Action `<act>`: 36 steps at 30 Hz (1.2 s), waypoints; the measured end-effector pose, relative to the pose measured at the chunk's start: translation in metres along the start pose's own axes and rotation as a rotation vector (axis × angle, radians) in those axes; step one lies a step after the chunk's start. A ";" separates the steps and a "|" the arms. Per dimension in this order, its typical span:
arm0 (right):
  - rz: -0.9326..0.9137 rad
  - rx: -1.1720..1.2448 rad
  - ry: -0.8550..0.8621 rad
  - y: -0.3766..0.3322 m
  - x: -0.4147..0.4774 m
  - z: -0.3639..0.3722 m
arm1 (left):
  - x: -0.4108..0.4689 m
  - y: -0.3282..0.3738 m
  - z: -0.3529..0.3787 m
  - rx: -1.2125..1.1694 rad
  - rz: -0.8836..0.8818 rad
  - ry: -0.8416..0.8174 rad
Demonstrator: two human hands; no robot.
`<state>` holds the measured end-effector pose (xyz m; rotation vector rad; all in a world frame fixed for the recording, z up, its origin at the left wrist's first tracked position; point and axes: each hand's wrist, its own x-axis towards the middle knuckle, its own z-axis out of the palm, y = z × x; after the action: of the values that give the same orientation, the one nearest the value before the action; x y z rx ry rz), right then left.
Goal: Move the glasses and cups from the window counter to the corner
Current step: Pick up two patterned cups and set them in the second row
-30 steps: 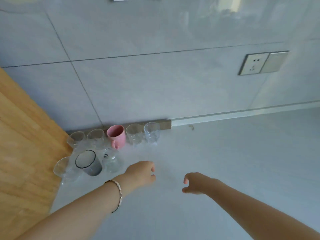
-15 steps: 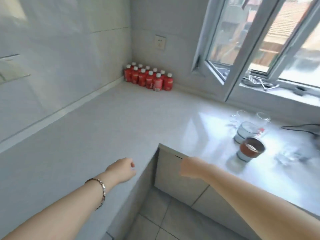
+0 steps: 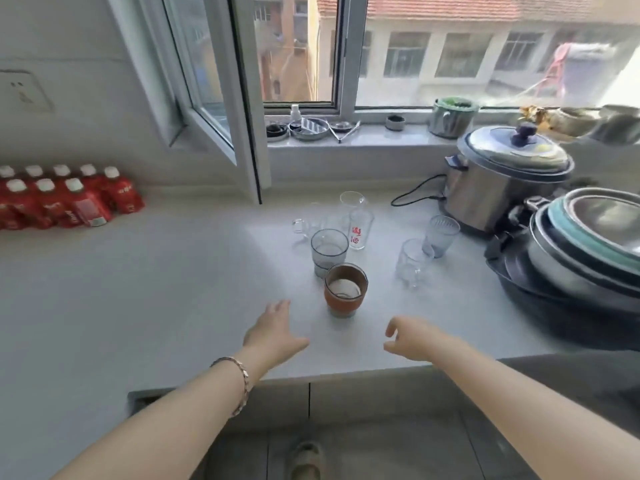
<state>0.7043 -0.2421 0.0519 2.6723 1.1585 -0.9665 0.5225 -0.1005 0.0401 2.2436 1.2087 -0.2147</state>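
Several glasses and cups stand on the white counter (image 3: 173, 289) under the window. Nearest me is a glass with a brown sleeve (image 3: 345, 290). Behind it are a grey-tinted glass (image 3: 329, 251), a tall clear glass with red print (image 3: 360, 229), a clear handled mug (image 3: 308, 225) and another clear glass (image 3: 352, 200). To the right stand a clear tumbler (image 3: 412, 262) and a bluish ribbed glass (image 3: 442, 235). My left hand (image 3: 275, 332) is open, just left of the brown-sleeved glass. My right hand (image 3: 414, 337) is open, just right of it. Neither hand touches anything.
A steel cooker (image 3: 498, 181) with a black cord and stacked pans (image 3: 585, 251) crowd the right side. A pack of red bottles (image 3: 65, 199) sits at the far left by the wall. An open window sash (image 3: 221, 98) hangs over the counter. Small items line the sill (image 3: 311, 129).
My view has swung from the corner with glasses along the wall across to the window counter. Both hands stayed empty and now reach toward the brown-sleeved glass.
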 end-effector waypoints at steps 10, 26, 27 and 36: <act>0.103 0.205 -0.006 0.021 0.084 -0.040 | 0.113 0.079 0.029 -0.076 0.068 -0.049; -0.651 -0.057 0.095 -0.061 0.196 -0.093 | 0.064 0.046 0.015 -0.376 -0.382 0.350; -0.666 -0.085 0.097 -0.065 0.202 -0.093 | 0.060 0.045 0.014 -0.380 -0.425 0.382; -0.781 -0.183 0.064 -0.074 0.196 -0.090 | -0.005 0.035 0.014 -0.529 -0.715 0.629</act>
<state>0.8023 -0.0375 0.0239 2.1134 2.2500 -0.7725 0.5495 -0.1265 0.0453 1.3739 2.0737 0.5284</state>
